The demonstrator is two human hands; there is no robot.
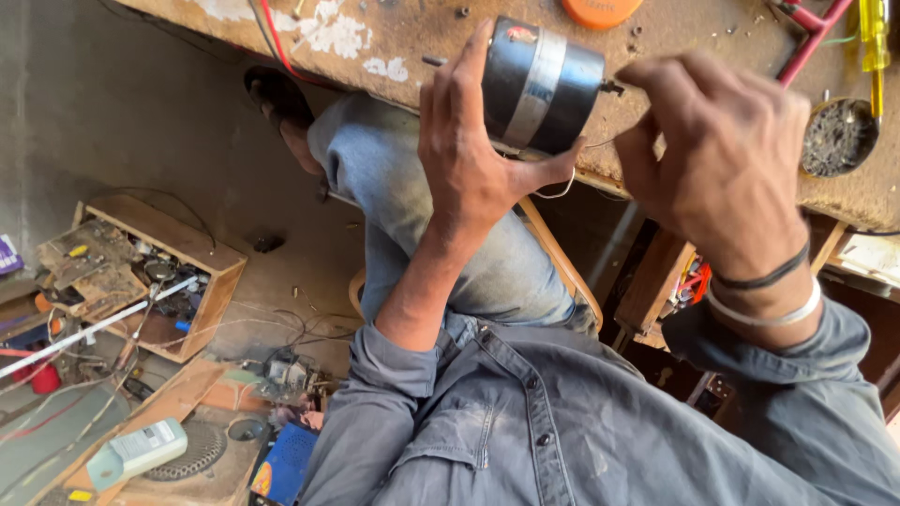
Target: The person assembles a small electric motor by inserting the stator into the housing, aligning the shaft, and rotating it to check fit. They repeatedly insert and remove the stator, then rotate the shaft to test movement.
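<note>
Head view: left hand (469, 159) grips a black cylindrical motor (541, 86) with a silver band; right hand (722, 150) pinches its thin wire (600, 143).

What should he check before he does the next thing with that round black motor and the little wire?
1. Left hand has a firm hold on the black motor: ok, fingers and thumb wrap its body.
2. Motor is steadied against the workbench: cannot tell, it sits over the edge but contact is hidden.
3. Right hand has the thin wire: cannot tell, the pinch is hidden behind the fingers.
4. Wire runs free, not snagged: ok, it loops loosely under the motor.
5. Yellow screwdriver lies on the bench by the right hand: ok.
6. Round tin of bits stands clear of the hands: ok.
</note>
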